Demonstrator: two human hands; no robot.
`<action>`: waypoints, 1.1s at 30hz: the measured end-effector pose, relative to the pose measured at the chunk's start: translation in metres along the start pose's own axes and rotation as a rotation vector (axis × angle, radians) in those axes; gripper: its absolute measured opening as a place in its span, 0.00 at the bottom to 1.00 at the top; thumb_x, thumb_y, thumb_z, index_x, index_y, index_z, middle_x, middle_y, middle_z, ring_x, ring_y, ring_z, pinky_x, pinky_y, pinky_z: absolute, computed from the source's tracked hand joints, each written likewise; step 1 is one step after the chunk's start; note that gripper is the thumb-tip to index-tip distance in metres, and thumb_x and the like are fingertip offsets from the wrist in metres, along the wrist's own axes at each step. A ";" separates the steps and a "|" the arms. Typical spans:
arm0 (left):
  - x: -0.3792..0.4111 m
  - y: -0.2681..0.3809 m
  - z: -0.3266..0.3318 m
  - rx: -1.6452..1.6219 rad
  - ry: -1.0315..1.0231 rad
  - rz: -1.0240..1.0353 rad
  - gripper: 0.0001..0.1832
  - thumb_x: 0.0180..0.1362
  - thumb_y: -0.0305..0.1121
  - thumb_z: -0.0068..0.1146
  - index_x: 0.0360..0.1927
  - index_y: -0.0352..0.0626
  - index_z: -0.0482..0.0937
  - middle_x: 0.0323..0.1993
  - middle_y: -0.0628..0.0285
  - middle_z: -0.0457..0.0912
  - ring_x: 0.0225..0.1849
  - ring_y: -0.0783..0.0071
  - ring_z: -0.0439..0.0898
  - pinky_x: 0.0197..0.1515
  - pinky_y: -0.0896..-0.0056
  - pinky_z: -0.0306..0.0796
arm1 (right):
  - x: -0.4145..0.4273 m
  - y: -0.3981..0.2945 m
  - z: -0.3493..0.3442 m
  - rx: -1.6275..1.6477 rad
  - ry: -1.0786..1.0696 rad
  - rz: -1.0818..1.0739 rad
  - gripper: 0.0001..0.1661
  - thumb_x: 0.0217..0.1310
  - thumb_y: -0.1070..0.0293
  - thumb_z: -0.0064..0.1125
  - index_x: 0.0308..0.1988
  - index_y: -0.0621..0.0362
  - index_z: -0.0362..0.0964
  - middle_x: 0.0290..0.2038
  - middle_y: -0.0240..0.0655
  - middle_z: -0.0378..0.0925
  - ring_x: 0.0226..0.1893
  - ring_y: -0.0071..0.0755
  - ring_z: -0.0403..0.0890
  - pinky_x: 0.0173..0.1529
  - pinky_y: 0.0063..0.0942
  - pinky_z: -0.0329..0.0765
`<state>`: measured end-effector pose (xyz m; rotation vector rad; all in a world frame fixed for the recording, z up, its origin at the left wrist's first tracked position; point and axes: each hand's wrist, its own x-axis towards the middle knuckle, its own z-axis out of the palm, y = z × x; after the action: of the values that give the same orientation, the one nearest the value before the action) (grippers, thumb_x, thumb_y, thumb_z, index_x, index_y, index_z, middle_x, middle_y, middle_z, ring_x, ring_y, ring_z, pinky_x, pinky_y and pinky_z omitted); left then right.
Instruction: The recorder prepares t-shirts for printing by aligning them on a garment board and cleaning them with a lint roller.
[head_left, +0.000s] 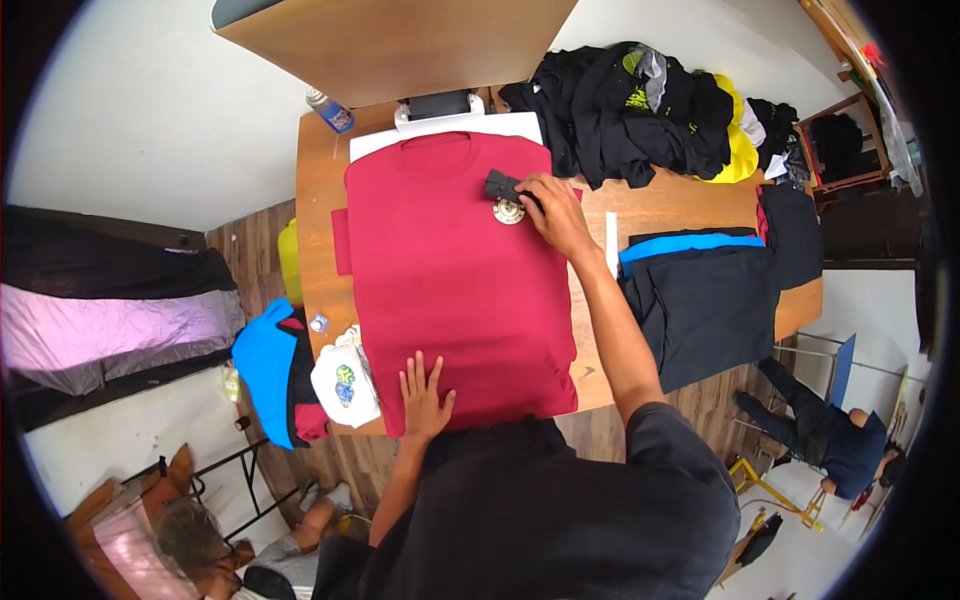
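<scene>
A dark red T-shirt lies spread over a flat support on the wooden table, its collar away from me. At its upper right is a round cream printed emblem. My right hand grips a small black object, perhaps a bundled cloth or brush, at the emblem's upper edge. My left hand rests palm down on the shirt near its lower left, fingers apart, holding nothing. White printed fabric pieces lie left of that hand.
Behind the shirt stand a large board, a blue spray can and a white device. Black and yellow garments are heaped at the back right. Folded black garments lie right. Two people sit farther off, lower left and right.
</scene>
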<state>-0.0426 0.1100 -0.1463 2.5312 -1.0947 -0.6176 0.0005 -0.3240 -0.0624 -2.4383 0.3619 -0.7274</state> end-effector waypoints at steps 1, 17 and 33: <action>0.001 0.000 0.000 -0.001 0.000 0.001 0.42 0.59 0.44 0.58 0.75 0.51 0.54 0.77 0.44 0.42 0.78 0.43 0.38 0.75 0.41 0.31 | 0.003 0.002 -0.002 -0.001 -0.056 -0.044 0.10 0.57 0.76 0.62 0.42 0.59 0.75 0.42 0.40 0.77 0.47 0.47 0.78 0.52 0.39 0.71; -0.001 -0.001 0.002 0.001 -0.007 -0.002 0.42 0.59 0.45 0.58 0.75 0.52 0.54 0.77 0.44 0.42 0.78 0.44 0.38 0.75 0.41 0.32 | 0.004 0.017 0.022 0.038 -0.191 -0.112 0.06 0.57 0.76 0.61 0.37 0.60 0.76 0.39 0.39 0.78 0.45 0.46 0.78 0.53 0.39 0.72; 0.000 0.000 -0.001 0.023 -0.037 0.001 0.42 0.59 0.45 0.58 0.75 0.52 0.54 0.77 0.45 0.41 0.78 0.44 0.38 0.75 0.41 0.32 | -0.009 0.012 0.018 0.060 -0.159 -0.087 0.05 0.57 0.76 0.61 0.36 0.61 0.76 0.38 0.40 0.78 0.45 0.47 0.78 0.52 0.40 0.73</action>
<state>-0.0421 0.1105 -0.1454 2.5486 -1.1215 -0.6577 0.0025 -0.3221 -0.0858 -2.4476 0.1708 -0.5668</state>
